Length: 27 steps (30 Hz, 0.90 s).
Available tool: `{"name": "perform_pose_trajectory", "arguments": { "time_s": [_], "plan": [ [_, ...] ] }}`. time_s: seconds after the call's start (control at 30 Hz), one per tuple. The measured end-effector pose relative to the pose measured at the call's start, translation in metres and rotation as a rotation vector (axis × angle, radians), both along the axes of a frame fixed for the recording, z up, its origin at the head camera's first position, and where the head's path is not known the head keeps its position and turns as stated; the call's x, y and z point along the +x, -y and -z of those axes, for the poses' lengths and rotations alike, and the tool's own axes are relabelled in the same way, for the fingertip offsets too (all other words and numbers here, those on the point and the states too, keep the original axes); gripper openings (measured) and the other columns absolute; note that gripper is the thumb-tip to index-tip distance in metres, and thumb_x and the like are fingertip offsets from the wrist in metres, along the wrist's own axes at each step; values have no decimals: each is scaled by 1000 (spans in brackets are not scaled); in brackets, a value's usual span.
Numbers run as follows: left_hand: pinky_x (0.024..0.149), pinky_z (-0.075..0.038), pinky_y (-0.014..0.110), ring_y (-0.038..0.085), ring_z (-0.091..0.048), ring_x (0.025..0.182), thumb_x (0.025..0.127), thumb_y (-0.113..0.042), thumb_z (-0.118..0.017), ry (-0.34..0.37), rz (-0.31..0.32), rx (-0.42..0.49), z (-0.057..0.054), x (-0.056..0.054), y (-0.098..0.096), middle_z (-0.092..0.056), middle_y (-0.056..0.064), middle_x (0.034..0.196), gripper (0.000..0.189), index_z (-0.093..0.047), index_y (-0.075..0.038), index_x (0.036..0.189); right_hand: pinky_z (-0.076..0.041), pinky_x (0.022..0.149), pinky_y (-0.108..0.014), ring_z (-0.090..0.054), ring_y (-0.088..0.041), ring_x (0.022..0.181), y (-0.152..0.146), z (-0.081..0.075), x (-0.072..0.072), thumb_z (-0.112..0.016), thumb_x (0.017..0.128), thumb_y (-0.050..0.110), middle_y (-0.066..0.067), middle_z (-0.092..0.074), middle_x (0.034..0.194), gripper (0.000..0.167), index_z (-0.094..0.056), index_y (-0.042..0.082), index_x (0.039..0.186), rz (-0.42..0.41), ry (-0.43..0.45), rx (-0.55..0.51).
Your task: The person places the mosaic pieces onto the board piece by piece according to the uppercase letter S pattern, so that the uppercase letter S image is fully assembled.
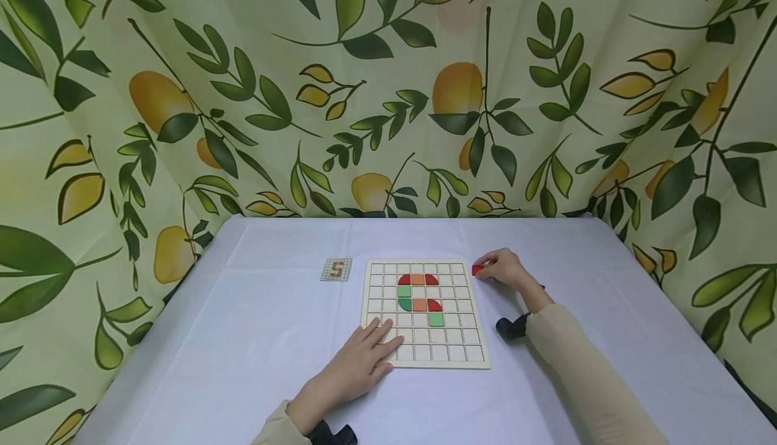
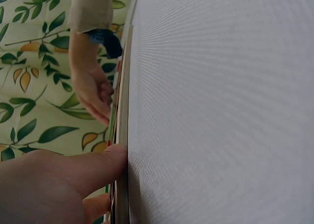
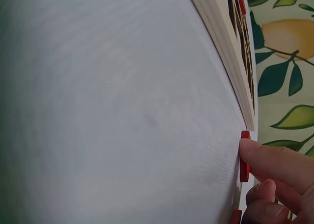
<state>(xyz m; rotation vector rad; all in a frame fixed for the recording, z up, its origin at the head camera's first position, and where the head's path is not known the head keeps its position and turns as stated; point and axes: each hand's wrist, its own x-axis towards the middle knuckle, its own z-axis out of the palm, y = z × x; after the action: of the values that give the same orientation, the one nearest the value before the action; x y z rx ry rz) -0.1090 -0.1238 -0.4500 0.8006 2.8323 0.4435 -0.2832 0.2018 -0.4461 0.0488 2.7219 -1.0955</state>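
Note:
A square wooden grid board [image 1: 440,365] lies on the table. Red quarter-round tiles [image 1: 432,280], orange square tiles [image 1: 417,278], light green square tiles [image 1: 436,319] and a dark green quarter-round tile [image 1: 405,304] sit in its cells in a curving pattern. My left hand [image 1: 358,361] rests with spread fingers on the board's near left corner; its thumb [image 2: 110,160] lies at the edge in the left wrist view. Beyond the far right corner, my right hand [image 1: 505,267] pinches a red tile [image 3: 245,158] just above or on the cloth; which of these cannot be told.
A small card [image 1: 336,270] with a coloured grid pattern lies left of the board. Another red piece [image 3: 236,217] shows near my right hand, partly hidden. White cloth [image 1: 273,310] covers the table, and a leaf-printed curtain [image 1: 388,94] hangs behind it.

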Motion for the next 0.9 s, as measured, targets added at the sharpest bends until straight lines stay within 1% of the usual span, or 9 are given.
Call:
{"name": "perform_pose_trajectory", "arguments": {
  "time_s": [0.2, 0.5, 0.7, 0.9],
  "plan": [
    [117, -29, 56, 32, -28, 149, 99, -33, -48, -13, 1, -4, 0, 0, 0, -34, 7, 159, 46, -46, -25, 144, -38, 60, -23, -47, -16, 76, -1, -1, 1, -75, 80, 10, -9, -58, 84, 30, -70, -4, 105, -38, -33, 28],
    [118, -29, 56, 33, -28, 149, 99, -33, -48, -10, 1, -2, 0, 0, 1, -33, 7, 159, 46, -45, -25, 144, -38, 62, -23, -47, -18, 80, -2, 1, 1, -75, 81, 11, -10, -59, 87, 29, -70, -4, 105, -52, -30, 23],
    [118, -29, 56, 33, -27, 149, 99, -33, -49, -10, 3, 4, -2, 2, 0, -34, 7, 159, 46, -45, -25, 144, -39, 63, -23, -48, -19, 82, -1, 0, 3, -73, 83, 13, -12, -59, 89, 30, -69, -4, 107, -54, -29, 25],
    [117, -29, 57, 33, -29, 148, 98, -31, -51, -12, 8, 9, -4, 3, 1, -34, 8, 158, 46, -46, -24, 144, -39, 61, -23, -49, -19, 80, -2, -1, 6, -73, 83, 15, -11, -58, 87, 31, -69, -4, 108, -64, -28, 21]
  ]
}}
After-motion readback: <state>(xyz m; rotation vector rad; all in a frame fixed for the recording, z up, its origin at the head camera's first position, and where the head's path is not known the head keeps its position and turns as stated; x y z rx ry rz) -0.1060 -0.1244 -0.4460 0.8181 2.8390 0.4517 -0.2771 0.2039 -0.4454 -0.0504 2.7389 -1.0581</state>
